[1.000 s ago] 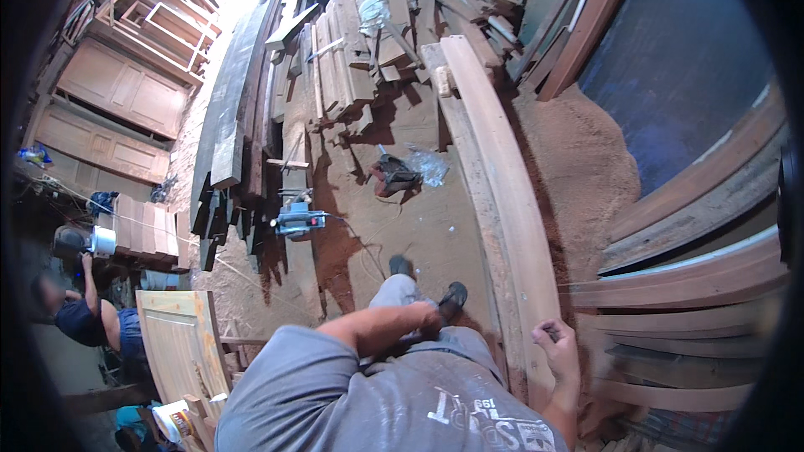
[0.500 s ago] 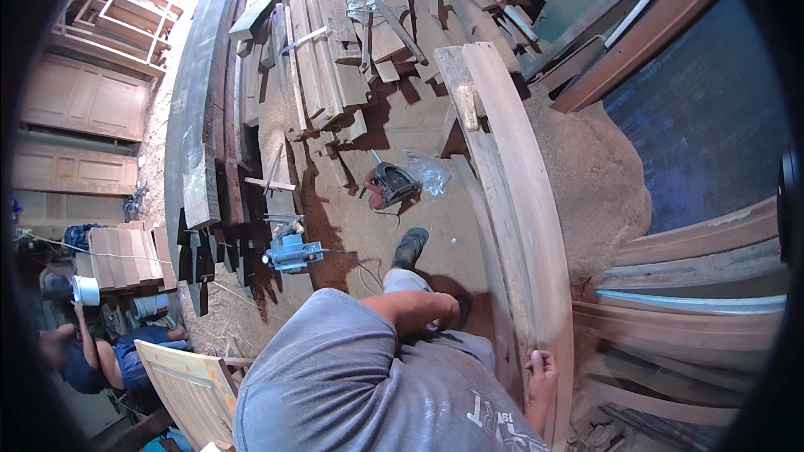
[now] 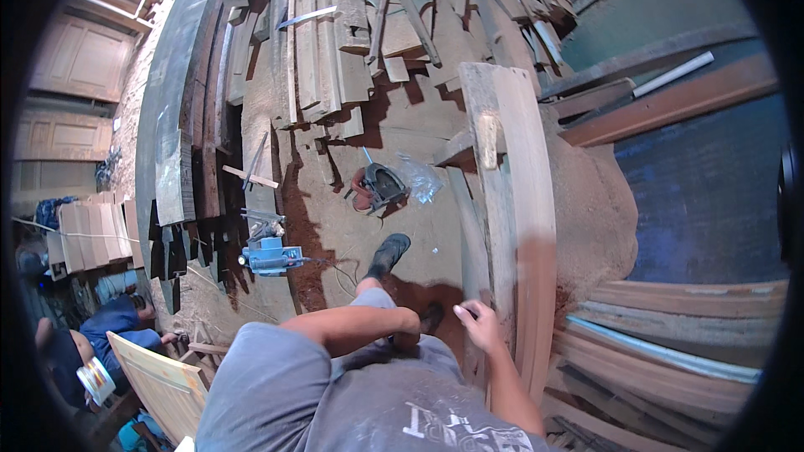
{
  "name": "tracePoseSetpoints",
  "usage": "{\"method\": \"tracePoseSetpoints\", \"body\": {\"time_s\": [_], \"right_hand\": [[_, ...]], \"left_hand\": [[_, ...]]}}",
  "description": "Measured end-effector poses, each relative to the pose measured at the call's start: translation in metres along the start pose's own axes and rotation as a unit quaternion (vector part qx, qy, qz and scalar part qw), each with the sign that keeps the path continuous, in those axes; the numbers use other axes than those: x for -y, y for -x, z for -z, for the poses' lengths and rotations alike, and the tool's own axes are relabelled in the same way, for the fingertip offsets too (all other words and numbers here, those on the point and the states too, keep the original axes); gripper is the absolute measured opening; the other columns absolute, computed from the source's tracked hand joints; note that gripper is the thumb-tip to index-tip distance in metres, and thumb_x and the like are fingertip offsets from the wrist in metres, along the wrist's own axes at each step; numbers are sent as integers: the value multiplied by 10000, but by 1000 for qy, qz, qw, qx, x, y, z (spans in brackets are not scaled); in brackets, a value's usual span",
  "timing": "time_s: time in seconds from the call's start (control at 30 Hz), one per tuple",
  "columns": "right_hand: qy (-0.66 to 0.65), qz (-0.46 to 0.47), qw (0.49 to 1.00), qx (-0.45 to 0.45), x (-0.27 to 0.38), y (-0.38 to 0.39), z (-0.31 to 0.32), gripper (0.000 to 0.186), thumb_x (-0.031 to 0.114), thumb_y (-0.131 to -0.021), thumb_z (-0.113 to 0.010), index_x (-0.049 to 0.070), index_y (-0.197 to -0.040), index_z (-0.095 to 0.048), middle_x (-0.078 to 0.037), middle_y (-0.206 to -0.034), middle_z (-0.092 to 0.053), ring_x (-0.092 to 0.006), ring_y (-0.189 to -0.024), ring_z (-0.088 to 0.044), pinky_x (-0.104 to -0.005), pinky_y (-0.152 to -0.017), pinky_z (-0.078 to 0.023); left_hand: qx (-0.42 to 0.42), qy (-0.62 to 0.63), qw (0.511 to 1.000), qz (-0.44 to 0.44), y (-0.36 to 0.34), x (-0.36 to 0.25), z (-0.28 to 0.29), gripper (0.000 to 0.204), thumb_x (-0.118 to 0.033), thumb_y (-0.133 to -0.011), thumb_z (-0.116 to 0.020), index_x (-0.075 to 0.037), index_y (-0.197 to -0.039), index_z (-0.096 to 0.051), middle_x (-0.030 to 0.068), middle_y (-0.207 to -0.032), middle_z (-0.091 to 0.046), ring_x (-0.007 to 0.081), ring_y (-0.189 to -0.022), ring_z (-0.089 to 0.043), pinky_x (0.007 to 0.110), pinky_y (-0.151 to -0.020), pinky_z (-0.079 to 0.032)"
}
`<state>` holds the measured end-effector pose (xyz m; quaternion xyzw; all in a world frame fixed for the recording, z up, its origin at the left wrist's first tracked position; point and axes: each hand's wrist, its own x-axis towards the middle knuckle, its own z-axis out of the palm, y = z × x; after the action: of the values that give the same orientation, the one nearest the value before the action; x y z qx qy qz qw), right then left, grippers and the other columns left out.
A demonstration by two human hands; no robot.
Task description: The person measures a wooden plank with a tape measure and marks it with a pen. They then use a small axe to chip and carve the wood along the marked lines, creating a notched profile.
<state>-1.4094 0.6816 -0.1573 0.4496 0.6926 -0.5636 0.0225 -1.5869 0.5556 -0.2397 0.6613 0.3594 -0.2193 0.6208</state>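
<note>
right hand (image 3: 479, 324) is shifting off plank (image 3: 529, 167), half-curled, seemingly empty, leaving it unheld; can't tell grip of left hand (image 3: 408, 331).

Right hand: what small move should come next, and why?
I'd probably shift the right hand a little rightward, onto the long board: the hand looks empty, and the board runs close by on that side. The blue tool sits farther off to the left, so it seems the less handy choice.
</note>
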Motion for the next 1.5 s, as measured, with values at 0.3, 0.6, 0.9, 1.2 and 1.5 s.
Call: {"method": "tracePoseSetpoints", "body": {"time_s": [0.3,0.6,0.9,1.2,1.5], "right_hand": [[206,4,966,158,-55,-317,-163,387,396,-1003,-682,20,-1054,-761,-231,-1047,-764,-411,-1016,-734,-492,-917,-564],[295,95,937,161,-84,-607,-323,300,278,-1006,-594,90,-1175,-757,-236,-1165,-750,-449,-1104,-717,-520,-972,-558],[489,166,852,91,-191,-774,-397,341,246,-989,-578,132,-1246,-770,-175,-1253,-752,-394,-1176,-698,-512,-1016,-554],[-51,29,970,-238,-146,-579,-314,221,195,-982,-709,-15,-1050,-706,-99,-930,-734,-266,-863,-682,-459,-778,-538],[-521,-400,754,-6,-114,-155,-96,220,102,-1022,-621,23,-1224,-651,-176,-1199,-724,-342,-1120,-715,-528,-1049,-574]], "left_hand": [[-354,853,378,-66,-2,126,-82,276,-279,-1028,-697,-38,-1154,-740,104,-1084,-778,216,-912,-754,361,-828,-617],[-292,915,-135,-244,-57,133,-146,279,-233,-1051,-550,8,-1069,-688,222,-1177,-714,280,-1013,-725,431,-852,-641],[-365,886,-69,-279,-53,146,-159,304,-186,-1111,-508,63,-1139,-680,284,-1227,-713,299,-1055,-741,393,-974,-596],[-363,914,-13,-179,-72,138,-140,273,-140,-1040,-510,59,-1088,-690,265,-1158,-727,318,-1028,-748,446,-942,-622],[-267,946,57,-176,-57,147,-114,300,-147,-978,-455,45,-1089,-657,209,-1041,-737,345,-937,-751,546,-934,-634]]}}
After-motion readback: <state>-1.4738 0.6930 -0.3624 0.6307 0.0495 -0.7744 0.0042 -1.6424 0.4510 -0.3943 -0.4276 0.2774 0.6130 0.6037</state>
